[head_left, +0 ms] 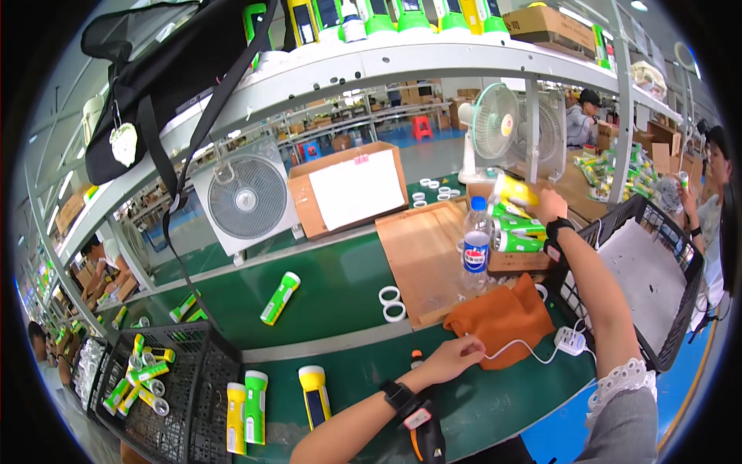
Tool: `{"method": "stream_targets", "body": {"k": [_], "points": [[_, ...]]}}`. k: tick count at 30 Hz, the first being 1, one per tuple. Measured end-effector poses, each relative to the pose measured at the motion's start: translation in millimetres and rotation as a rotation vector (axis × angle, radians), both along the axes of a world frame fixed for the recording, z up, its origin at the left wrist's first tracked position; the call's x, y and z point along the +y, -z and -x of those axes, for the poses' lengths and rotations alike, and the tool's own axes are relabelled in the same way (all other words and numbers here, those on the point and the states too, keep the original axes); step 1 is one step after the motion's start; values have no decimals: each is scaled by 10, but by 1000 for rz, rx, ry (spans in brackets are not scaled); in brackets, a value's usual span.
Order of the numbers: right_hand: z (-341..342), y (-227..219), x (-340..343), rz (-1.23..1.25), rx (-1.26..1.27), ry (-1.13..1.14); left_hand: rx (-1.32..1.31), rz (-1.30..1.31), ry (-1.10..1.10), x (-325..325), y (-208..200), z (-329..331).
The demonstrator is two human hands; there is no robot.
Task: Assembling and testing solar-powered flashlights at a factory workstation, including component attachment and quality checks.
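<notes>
My right hand point(550, 206) reaches over a cardboard box point(519, 261) and grips a yellow-and-white flashlight point(513, 190). Green-and-white flashlights point(519, 241) lie stacked in that box. Lower down, my left hand point(457, 359) pinches the end of a white cable point(533, 345) beside an orange cloth point(506, 321). The cable runs to a small white power socket point(570, 341). Below my left wrist lies a dark tool with an orange stripe point(423, 435), partly hidden. On the green bench, a yellow flashlight point(314, 396) stands to the left of my left forearm.
A drink bottle point(475, 246) stands on a wooden board point(421, 259), near white rings point(393, 303). At left, a black crate point(202, 387) holds several flashlights; another black crate point(669, 340) is at right. A loaded shelf point(433, 60) crosses overhead. Co-workers sit beyond.
</notes>
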State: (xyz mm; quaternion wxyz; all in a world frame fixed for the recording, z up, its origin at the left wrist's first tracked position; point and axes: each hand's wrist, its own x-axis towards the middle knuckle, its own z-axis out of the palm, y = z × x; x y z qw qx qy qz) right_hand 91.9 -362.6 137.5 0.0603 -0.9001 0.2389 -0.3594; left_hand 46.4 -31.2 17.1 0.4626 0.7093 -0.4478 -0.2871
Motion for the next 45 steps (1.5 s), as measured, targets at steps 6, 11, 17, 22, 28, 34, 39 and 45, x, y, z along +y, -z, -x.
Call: {"method": "stream_targets", "body": {"k": [6,11,17,22,28,34,39,45], "points": [[-570,493,-589,-71,345,27,-468,-144,-361,745,-236,-1136],[-603,463,-386,46,388,-204,-1099,-633,-994,2022,1,-2180],[-531,282,-329,-83,13,-107,-757,-1121,-1301,2567,343,-2476],[-143,-167,356,-266,-402,-478,-543,-923,-1232,2665,330,-2565],[330,96,1401,-399,4,-1041,192,332,-827,1180,-430,-1680],[863,476,2283,-434,196,-1086,489,601,-690,237,-382,-252],[898,1032,2186,-694,-62,-1319,903,760,-537,154,-315,7],[1086,1285,2028,-978,186,-1204,930,800,-646,2,147,119]]}}
